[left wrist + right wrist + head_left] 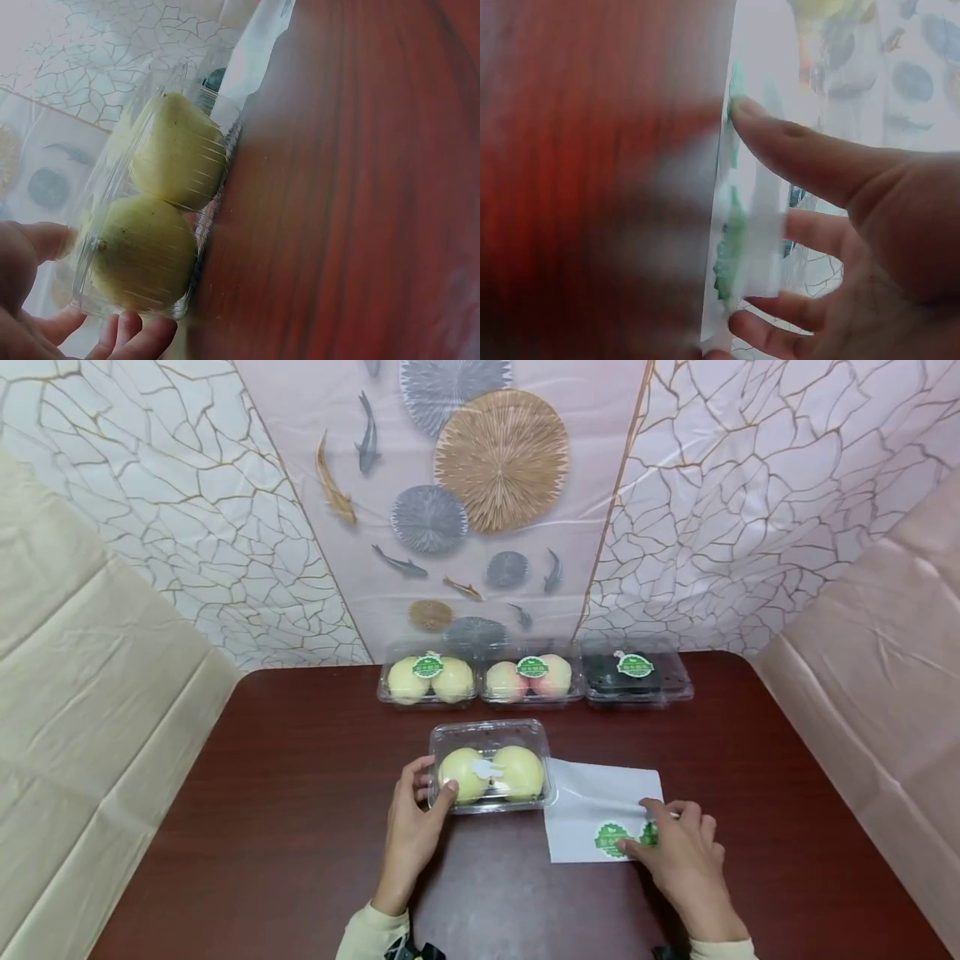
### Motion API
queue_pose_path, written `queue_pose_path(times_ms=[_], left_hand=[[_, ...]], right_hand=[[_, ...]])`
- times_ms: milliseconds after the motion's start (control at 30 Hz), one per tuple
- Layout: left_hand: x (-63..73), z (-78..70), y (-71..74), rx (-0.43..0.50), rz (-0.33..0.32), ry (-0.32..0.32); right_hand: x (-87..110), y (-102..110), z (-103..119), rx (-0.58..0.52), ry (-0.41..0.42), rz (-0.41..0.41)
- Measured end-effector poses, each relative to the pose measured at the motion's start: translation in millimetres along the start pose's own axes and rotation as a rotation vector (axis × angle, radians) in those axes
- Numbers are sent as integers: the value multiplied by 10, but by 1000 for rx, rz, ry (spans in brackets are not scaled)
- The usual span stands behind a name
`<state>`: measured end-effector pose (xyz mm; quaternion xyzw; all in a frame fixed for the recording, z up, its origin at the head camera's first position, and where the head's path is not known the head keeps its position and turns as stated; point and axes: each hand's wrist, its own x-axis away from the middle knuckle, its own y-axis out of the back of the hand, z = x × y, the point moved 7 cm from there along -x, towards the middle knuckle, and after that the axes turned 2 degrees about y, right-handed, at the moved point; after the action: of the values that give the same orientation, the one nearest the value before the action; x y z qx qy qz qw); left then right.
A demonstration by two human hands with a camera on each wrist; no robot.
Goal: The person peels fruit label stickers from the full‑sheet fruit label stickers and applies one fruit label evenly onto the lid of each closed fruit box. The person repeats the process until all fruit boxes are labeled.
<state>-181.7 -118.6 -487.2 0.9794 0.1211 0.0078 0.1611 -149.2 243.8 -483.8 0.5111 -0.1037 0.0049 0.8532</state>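
Note:
My left hand [416, 831] holds the left end of a clear plastic fruit box [491, 731], thumb on the lid corner and fingers along the side. Two round yellow-green fruits [146, 251], pear-like, sit inside, and a whitish patch shows on top, perhaps glare. To the right lies a white sticker sheet [573, 835] with round green labels [611, 839] near its front edge. My right hand [686, 856] grips this sheet at its right side, thumb by the labels and fingers round the edge. Part of one label is hidden under that hand.
Along the back of the dark red table [262, 827] stand three lidded clear boxes with green labels: yellow fruits [408, 681], pinkish peaches [553, 677] and dark contents [603, 672]. Patterned cloth [480, 585] hangs behind, with beige cloth walls [90, 693] at both sides.

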Motion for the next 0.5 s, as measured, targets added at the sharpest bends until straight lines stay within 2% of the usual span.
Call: queue_pose_path(times_ms=[167, 333, 400, 500], left_hand=[[-12, 10, -64, 5, 39, 6], [-19, 6, -64, 6, 49, 6], [-10, 3, -52, 7, 45, 7], [15, -37, 3, -9, -4, -18]], right_hand=[[63, 119, -151, -154, -39, -31], [145, 185, -277, -444, -81, -35], [203, 184, -334, -626, -125, -52], [266, 179, -349, -1004, -150, -113]])
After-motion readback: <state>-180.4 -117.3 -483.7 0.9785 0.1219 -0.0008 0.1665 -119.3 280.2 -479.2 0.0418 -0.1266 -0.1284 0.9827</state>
